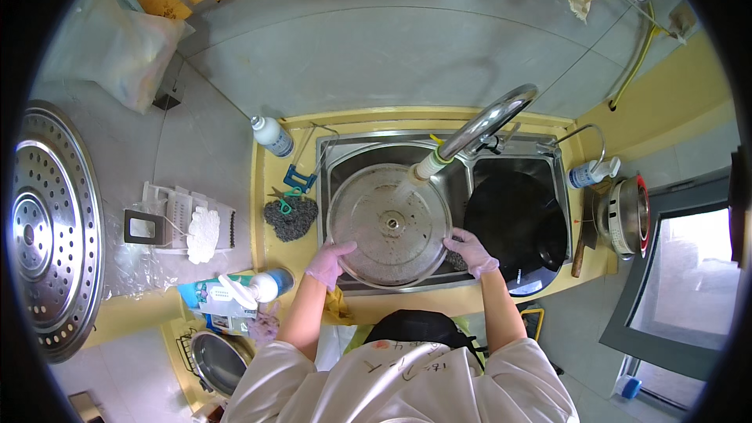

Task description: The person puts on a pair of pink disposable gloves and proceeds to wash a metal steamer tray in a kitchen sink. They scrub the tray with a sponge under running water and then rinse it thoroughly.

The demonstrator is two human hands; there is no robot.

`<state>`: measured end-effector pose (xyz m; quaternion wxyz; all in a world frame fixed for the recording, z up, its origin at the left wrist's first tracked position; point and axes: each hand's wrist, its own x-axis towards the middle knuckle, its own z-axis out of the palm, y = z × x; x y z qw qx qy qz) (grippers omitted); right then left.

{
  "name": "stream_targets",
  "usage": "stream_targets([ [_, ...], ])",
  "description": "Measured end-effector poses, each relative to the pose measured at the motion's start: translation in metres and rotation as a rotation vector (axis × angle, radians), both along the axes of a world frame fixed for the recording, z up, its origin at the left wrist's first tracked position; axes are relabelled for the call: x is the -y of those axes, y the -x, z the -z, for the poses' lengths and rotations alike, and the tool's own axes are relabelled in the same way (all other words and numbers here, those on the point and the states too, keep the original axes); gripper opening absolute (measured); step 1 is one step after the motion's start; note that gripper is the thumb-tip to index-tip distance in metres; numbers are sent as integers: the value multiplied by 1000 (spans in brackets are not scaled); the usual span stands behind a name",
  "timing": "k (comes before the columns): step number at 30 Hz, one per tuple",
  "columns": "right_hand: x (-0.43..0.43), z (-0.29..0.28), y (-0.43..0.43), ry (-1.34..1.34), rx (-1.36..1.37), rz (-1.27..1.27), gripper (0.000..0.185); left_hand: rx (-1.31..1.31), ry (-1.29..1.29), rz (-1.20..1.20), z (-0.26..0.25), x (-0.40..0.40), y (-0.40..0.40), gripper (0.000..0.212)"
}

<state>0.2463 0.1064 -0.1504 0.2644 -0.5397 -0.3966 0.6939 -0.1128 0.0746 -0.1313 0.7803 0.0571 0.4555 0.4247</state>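
Note:
A round metal pot lid (385, 247) lies over the left basin of a stainless steel sink (395, 137), under water running from the tap's spout (430, 164). Small dark specks dot its surface around the central fitting. My left hand (330, 261), in a thin pinkish glove, grips the lid's lower left rim with the thumb on top. My right hand (473, 251), gloved alike, holds the lower right rim. Beside it a dark scourer (456, 259) shows partly in the sink. A large black round lid or pan (511, 217) covers much of the right basin.
Left of the sink are green-handled scissors (286, 202) on a grey scouring pad (291, 223), a white bottle (272, 136) and a pump bottle (273, 285). At right are a cleaver (586, 235), stacked metal bowls (623, 217) and another pump bottle (587, 174). The tap arches above the basins.

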Motion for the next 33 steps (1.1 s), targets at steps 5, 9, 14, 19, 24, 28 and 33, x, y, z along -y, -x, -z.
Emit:
stream_targets([
  [5, -24, -7, 87, -760, 644, 218, 44, -192, -187, -37, 3, 14, 2, 51],
  [9, -56, -16, 144, -772, 753, -7, 27, -755, -659, 293, 12, 30, -5, 50],
  [14, -66, 8, 141, -707, 638, 207, 15, -393, -338, 115, -12, 25, -17, 42],
  [19, -77, 7, 156, -542, 628, 324, 20, -241, -301, 50, -14, 20, -40, 40],
  [24, -49, -9, 169, -943, 523, -1, 22, -243, -322, 36, -22, 19, -50, 42],
  [28, -79, 19, 130, -594, 632, 346, 24, -156, -240, 15, -27, 18, -56, 43],
  [33, -51, -22, 181, -930, 486, -54, 20, -240, -301, 89, -3, 16, -55, 46],
])
